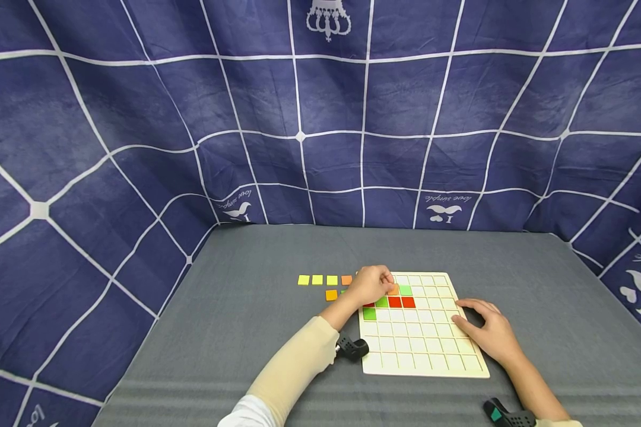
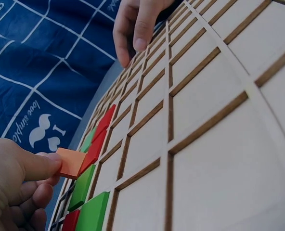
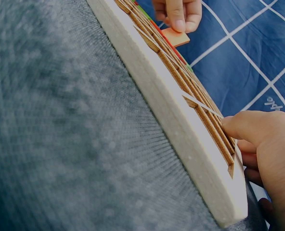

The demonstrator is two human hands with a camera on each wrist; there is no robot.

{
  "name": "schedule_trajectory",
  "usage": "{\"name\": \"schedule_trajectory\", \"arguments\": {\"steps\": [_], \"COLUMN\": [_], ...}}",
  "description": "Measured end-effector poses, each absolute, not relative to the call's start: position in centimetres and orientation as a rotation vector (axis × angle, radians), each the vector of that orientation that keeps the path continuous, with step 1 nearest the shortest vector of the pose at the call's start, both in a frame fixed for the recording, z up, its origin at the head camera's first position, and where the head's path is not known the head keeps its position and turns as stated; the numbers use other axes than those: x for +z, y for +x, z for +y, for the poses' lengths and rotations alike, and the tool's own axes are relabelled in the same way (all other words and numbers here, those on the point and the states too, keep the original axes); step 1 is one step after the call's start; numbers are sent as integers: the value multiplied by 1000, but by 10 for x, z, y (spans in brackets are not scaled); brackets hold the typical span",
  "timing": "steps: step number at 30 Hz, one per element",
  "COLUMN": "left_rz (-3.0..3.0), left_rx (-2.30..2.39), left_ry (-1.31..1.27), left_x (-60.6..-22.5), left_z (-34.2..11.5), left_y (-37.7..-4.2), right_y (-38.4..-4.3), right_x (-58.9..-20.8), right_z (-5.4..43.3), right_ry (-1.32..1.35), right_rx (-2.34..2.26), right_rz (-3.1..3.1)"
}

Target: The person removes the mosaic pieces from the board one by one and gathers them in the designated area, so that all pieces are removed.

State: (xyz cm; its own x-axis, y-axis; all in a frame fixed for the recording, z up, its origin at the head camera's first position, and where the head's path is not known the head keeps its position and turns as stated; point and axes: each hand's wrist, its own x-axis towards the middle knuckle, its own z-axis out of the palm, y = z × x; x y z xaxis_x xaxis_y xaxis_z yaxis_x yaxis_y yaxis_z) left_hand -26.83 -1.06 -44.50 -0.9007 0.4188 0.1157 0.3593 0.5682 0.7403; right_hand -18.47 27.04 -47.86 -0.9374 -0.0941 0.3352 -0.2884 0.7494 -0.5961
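My left hand (image 1: 371, 284) pinches an orange square tile (image 2: 71, 162) between thumb and fingers, over the upper left part of a pale wooden grid board (image 1: 424, 344). In the left wrist view the tile is tilted beside red tiles (image 2: 93, 153) and green tiles (image 2: 92, 214) set in the grid cells. A light green tile (image 1: 405, 290) lies just right of the held one in the head view. My right hand (image 1: 486, 329) rests at the board's right edge, its thumb (image 3: 243, 126) on the rim and the index finger extended. The left hand partly hides the board's upper left corner.
Left of the board on the grey tabletop (image 1: 235, 332) lie several loose tiles: a row of yellow tiles (image 1: 317, 279), an orange tile (image 1: 346, 280), an amber tile (image 1: 331, 295) and a half-hidden green one. A blue curtain (image 1: 331, 160) with white lines hangs behind the table.
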Motion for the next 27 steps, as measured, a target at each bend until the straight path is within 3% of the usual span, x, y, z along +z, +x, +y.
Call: {"name": "schedule_trajectory", "arguments": {"steps": [27], "left_rz": [2742], "left_rx": [1252], "left_ry": [677], "left_x": [-436], "left_z": [-54], "left_y": [-270], "right_y": [-185], "right_x": [-479], "right_z": [271], "right_ry": [302], "right_rx": [981], "right_rz": [-2660]}}
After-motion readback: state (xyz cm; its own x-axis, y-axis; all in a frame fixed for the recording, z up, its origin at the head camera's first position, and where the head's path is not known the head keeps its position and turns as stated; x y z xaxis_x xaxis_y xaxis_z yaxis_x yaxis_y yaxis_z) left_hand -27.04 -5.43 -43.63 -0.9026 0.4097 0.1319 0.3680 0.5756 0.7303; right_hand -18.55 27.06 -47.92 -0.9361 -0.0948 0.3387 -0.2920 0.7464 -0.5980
